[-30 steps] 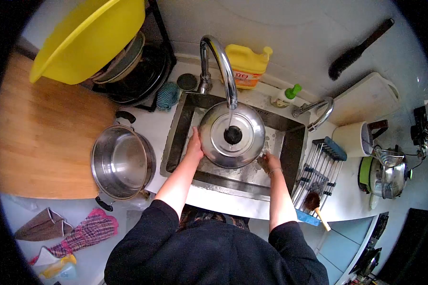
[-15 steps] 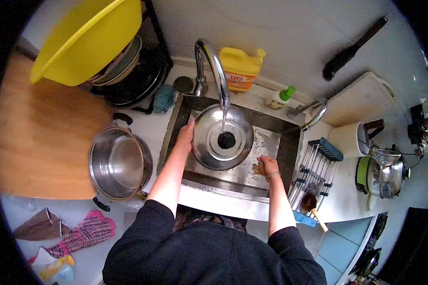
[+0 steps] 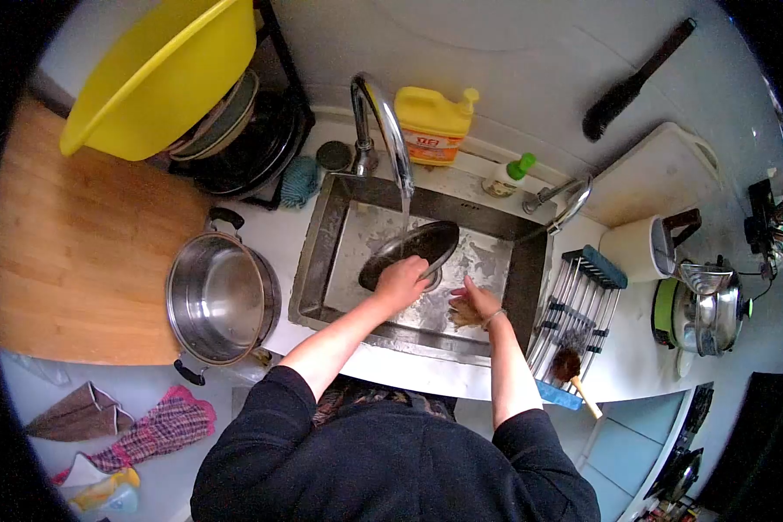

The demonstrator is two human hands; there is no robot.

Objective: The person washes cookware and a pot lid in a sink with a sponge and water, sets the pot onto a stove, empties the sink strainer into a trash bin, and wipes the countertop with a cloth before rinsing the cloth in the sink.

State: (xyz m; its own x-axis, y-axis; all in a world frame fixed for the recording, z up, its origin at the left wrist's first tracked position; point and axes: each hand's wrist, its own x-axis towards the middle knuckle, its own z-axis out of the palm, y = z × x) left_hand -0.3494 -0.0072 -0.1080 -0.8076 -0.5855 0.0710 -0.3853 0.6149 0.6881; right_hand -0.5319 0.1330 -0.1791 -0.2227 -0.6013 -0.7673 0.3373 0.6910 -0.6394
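A steel pot lid (image 3: 437, 242) tilts steeply inside the steel sink (image 3: 339, 217), with water falling from the tall tap (image 3: 398, 143) onto its far side. My left hand (image 3: 402, 283) is closed on the lid near its middle, where a knob would be; the fingers partly hide it. To the right, apart from the lid, my right hand (image 3: 480, 302) has a limp, brownish-yellow scrubbing cloth (image 3: 464, 313) under its fingers. Left of the sink stands a two-handled steel pot (image 3: 222, 296) without a lid.
Behind the sink are a yellow detergent jug (image 3: 430, 130) and a green-topped bottle (image 3: 510, 177). A drying rack (image 3: 574, 326) with a brown brush (image 3: 567, 367) sits on the right edge. A yellow basin (image 3: 161, 78) leans at upper left. A white pitcher (image 3: 631, 252) stands farther right.
The lid has turned from facing up to a steep tilt. My left hand has shifted from its left rim to its middle. My right hand has moved slightly left with the cloth.
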